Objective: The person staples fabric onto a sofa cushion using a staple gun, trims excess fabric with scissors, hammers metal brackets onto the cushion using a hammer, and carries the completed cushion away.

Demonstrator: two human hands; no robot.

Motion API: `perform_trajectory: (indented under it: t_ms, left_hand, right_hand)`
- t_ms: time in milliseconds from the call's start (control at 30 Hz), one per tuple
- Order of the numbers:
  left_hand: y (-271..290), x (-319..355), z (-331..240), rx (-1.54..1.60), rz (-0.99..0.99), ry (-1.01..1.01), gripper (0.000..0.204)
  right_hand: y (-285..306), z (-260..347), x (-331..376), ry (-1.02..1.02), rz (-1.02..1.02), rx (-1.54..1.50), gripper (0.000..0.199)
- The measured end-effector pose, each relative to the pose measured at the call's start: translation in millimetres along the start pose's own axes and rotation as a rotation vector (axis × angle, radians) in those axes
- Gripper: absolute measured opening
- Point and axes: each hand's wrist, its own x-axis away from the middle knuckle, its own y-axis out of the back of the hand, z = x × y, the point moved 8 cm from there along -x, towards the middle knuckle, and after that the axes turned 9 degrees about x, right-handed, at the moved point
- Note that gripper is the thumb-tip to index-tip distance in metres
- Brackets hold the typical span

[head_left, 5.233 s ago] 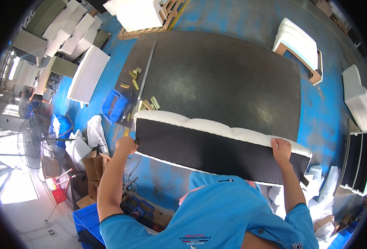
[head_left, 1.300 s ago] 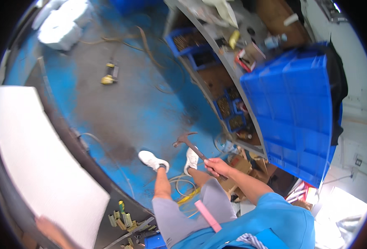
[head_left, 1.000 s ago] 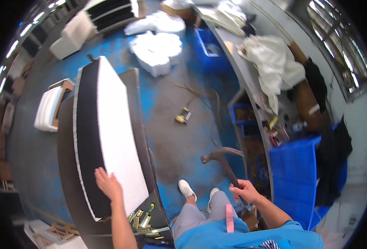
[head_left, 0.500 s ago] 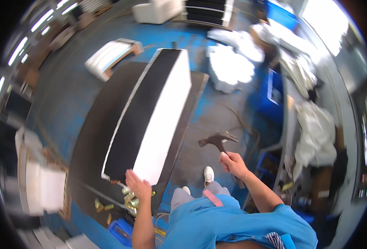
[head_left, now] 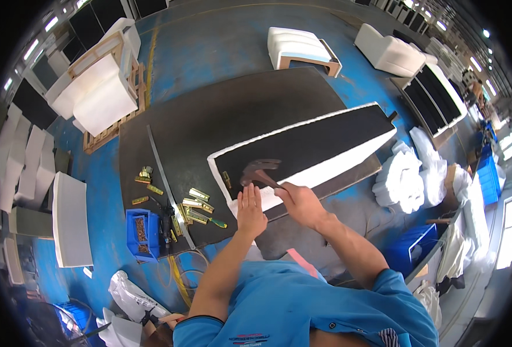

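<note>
My right hand (head_left: 303, 206) is closed around the handle of a claw hammer (head_left: 260, 172). The hammer's dark head is over the near left end of a long upholstered piece (head_left: 302, 147) with a black top and white padded sides. Just in front of the head, my left hand (head_left: 251, 213) lies over the piece's white near edge, fingers stretched out. No held object shows in it, though its fingertips are close to the hammer head. A small brass-coloured metal fitting (head_left: 227, 180) rests on the black top, left of the hammer.
The piece lies on a dark worktable (head_left: 192, 124). Left of it are several brass-coloured fittings (head_left: 198, 202), a green-handled screwdriver (head_left: 219, 223), a long metal strip (head_left: 162, 168), a dark tool (head_left: 166, 222) and a blue bin (head_left: 131, 222) of small hardware. White bundles (head_left: 397, 182) stand right.
The view has turned left. My right hand has brought the hammer from beside the table to over the upholstered piece, close to my left hand, which stays at its near end.
</note>
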Motion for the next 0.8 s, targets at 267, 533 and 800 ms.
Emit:
perform_trajectory:
  t_ms: [267,533,800]
  left_hand:
    - [-4,9,2,0.047,0.008,0.013,0.082]
    - [3,11,8,0.063,-0.036,0.022,0.073]
    - [-3,16,10,0.063,-0.038,-0.026,0.074]
  right_hand:
    - [-25,31,-41,0.026,0.021,0.07,0.025]
    - [7,54,-65,0.055,-0.021,0.087,0.031]
    - [-33,27,-64,0.062,0.124,0.251,0.028]
